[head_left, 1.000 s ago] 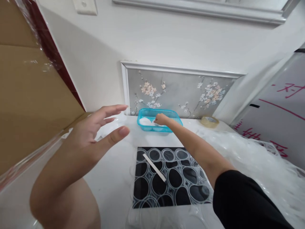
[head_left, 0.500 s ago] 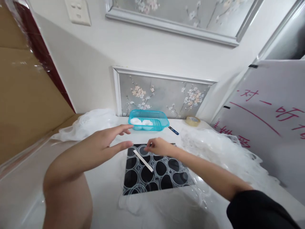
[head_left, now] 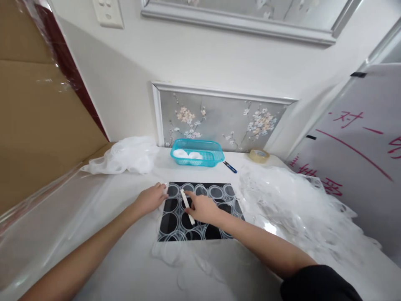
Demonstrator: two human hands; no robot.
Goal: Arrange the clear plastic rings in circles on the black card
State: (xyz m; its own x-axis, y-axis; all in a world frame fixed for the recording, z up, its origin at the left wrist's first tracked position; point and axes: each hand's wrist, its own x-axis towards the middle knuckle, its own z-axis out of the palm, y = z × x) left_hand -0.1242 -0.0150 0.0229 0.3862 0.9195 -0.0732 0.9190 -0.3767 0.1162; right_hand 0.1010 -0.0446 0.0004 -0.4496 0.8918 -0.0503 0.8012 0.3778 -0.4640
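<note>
A thin clear film with round cut-out outlines (head_left: 171,247) lies over a black rectangular sheet (head_left: 169,223) on the white table. Across it, slanted, rests a narrow flat white stick (head_left: 191,219). My right hand (head_left: 205,208) has its thumb and index finger at the stick's upper half, closed on its side. At the sheet's upper left edge is my left hand (head_left: 152,197), fingers curled together. What they pinch there, if anything, is too small to make out.
Behind the sheet stands a turquoise plastic basket (head_left: 216,158) with white round pieces (head_left: 196,156) inside. Beside it lie blue-handled snips (head_left: 230,167) and a tape roll (head_left: 259,156). Crumpled clear film (head_left: 282,200) is heaped at right, a white film bundle (head_left: 128,154) at left.
My left hand has come down from the air to the sheet's left edge, its fingers closing. My right hand has lowered onto the white stick, which now lies at a steeper angle.
</note>
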